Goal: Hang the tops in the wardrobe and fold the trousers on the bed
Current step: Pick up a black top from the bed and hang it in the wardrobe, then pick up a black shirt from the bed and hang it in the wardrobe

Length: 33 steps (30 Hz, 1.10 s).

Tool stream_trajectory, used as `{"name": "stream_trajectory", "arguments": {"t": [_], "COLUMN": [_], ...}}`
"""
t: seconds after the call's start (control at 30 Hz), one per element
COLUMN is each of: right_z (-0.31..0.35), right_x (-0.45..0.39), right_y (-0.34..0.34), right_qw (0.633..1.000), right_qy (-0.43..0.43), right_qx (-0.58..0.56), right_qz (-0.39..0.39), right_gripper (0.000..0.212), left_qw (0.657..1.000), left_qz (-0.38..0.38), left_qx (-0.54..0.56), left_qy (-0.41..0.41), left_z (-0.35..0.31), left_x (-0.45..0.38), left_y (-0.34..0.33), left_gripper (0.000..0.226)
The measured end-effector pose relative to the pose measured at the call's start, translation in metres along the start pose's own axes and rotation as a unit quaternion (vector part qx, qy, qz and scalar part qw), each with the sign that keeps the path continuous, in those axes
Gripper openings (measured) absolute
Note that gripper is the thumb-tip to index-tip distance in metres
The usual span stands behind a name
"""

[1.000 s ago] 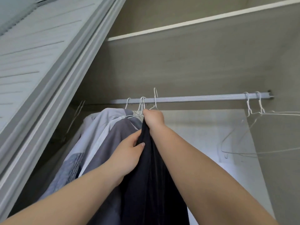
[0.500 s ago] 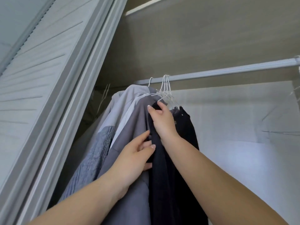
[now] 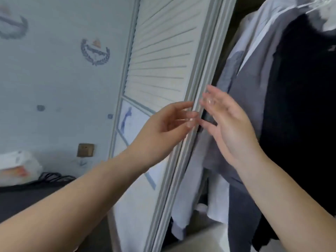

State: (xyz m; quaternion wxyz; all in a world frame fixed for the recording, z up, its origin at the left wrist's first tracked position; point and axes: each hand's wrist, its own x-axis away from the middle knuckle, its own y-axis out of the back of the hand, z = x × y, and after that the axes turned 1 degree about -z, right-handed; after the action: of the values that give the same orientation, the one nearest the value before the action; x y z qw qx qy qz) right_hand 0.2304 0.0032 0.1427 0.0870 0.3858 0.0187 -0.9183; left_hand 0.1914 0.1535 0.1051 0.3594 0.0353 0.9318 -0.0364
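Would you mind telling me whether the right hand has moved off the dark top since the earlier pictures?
Yes. The right hand has let go of the dark top and moved leftward toward the wardrobe door edge.

The white slatted wardrobe door (image 3: 160, 57) looks painted and matt, its ribs smooth, with a pale grey frame of the same dull finish. Beside it hang soft cloth tops: a black matt top (image 3: 300, 106), a mid-grey woven shirt (image 3: 249, 99) and a pale white-blue shirt (image 3: 254, 33). The pale blue wall (image 3: 54, 79) is matt, bearing a brass-coloured switch plate (image 3: 85, 150) with a faint sheen.
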Motion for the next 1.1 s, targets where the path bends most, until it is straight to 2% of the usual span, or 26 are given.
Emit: {"name": "stream_trajectory", "arguments": {"t": [0.1, 0.27, 0.37, 0.47, 0.57, 0.6, 0.67, 0.8, 0.97, 1.1], "right_z": [-0.016, -0.022, -0.008, 0.020, 0.036, 0.049, 0.063, 0.090, 0.112, 0.122], "right_x": [0.056, 0.169, 0.238, 0.302, 0.344, 0.376, 0.412, 0.507, 0.576, 0.611], "right_y": [-0.070, -0.201, -0.292, -0.374, -0.427, -0.460, -0.493, -0.562, -0.624, -0.680], "right_qw": [0.994, 0.967, 0.937, 0.890, 0.857, 0.830, 0.802, 0.700, 0.604, 0.548], "right_qy": [-0.081, -0.146, -0.144, -0.151, -0.156, -0.173, -0.199, -0.260, -0.282, -0.289], "right_qx": [-0.041, -0.086, -0.107, -0.138, -0.181, -0.205, -0.239, -0.284, -0.277, -0.265], "right_qz": [0.057, 0.193, 0.299, 0.408, 0.457, 0.489, 0.510, 0.601, 0.692, 0.738], "right_gripper": [0.037, 0.037, 0.037, 0.038, 0.042, 0.042, 0.040, 0.039, 0.042, 0.039], "left_qw": [0.995, 0.961, 0.925, 0.880, 0.838, 0.806, 0.773, 0.669, 0.571, 0.493], "left_qz": [-0.043, -0.163, -0.256, -0.360, -0.441, -0.484, -0.532, -0.651, -0.729, -0.785], "left_qx": [-0.085, -0.195, -0.235, -0.250, -0.236, -0.246, -0.250, -0.253, -0.267, -0.260], "left_qy": [0.029, 0.106, 0.152, 0.184, 0.219, 0.235, 0.238, 0.254, 0.265, 0.269], "left_z": [-0.008, -0.052, -0.092, -0.135, -0.169, -0.190, -0.214, -0.260, -0.281, -0.294], "left_x": [0.080, 0.234, 0.336, 0.435, 0.507, 0.551, 0.595, 0.686, 0.765, 0.819], "left_y": [0.061, 0.163, 0.214, 0.253, 0.271, 0.276, 0.279, 0.276, 0.275, 0.290], "left_gripper": [0.038, 0.040, 0.043, 0.039, 0.037, 0.036, 0.034, 0.033, 0.033, 0.031]}}
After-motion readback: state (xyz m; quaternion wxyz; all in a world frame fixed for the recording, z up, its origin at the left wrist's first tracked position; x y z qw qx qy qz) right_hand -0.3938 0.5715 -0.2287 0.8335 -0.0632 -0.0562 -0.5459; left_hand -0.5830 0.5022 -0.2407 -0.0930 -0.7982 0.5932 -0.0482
